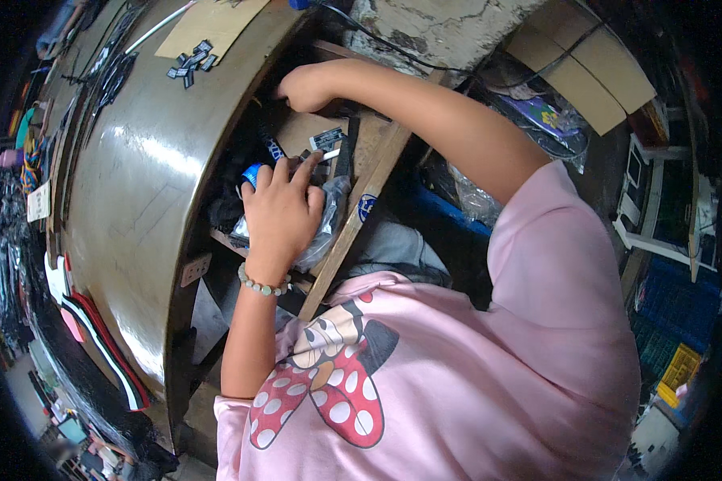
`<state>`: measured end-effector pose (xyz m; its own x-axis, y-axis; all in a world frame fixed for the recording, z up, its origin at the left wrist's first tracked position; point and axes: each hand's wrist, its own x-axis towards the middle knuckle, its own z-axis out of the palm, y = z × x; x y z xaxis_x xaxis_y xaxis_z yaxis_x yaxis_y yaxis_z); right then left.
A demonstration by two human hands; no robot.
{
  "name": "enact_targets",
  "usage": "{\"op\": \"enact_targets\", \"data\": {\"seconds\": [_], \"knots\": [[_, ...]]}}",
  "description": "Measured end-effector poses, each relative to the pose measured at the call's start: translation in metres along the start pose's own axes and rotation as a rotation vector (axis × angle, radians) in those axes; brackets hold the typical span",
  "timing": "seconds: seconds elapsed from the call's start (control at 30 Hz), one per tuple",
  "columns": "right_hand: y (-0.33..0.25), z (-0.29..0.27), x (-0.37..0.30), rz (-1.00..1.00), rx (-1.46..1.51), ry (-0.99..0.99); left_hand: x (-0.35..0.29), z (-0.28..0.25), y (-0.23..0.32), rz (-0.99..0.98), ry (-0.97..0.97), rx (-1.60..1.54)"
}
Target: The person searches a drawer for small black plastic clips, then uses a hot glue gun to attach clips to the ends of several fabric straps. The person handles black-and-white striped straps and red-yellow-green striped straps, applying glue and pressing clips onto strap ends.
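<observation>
An open wooden drawer (341,260) juts out from under the tabletop, full of small odds and ends. Over its contents lies my left hand (282,210), wearing a bead bracelet, its fingers stretched out and apart. Beside its fingertips are a short white stick (330,155), a black-and-white label (326,139) and a blue round object (253,172). Crumpled clear plastic (327,228) shows next to the thumb. At the drawer's far end, my right hand (306,88) reaches in by the table edge with curled fingers. Their tips are partly hidden, so whatever they hold cannot be made out.
The glossy tabletop (136,184) spreads along the left, with small black pieces (192,62) near a cardboard sheet (212,26). Striped straps (108,345) hang over its near edge. Cardboard (578,68) and plastic-wrapped goods (537,116) lie at the upper right, near a white rack (650,200).
</observation>
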<state>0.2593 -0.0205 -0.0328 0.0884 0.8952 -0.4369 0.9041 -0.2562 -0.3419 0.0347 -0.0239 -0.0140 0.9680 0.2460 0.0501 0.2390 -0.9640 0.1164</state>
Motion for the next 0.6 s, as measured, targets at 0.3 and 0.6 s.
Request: {"op": "enact_targets", "data": {"seconds": [0.3, 0.6], "knots": [[0.009, -0.014, -0.022, -0.046, 0.133, 0.350, -0.001, -0.001, 0.002, 0.006, -0.020, 0.047], [0.026, -0.010, -0.013, -0.158, 0.100, 0.394, 0.002, -0.005, 0.008, -0.025, 0.052, 0.171]]}}
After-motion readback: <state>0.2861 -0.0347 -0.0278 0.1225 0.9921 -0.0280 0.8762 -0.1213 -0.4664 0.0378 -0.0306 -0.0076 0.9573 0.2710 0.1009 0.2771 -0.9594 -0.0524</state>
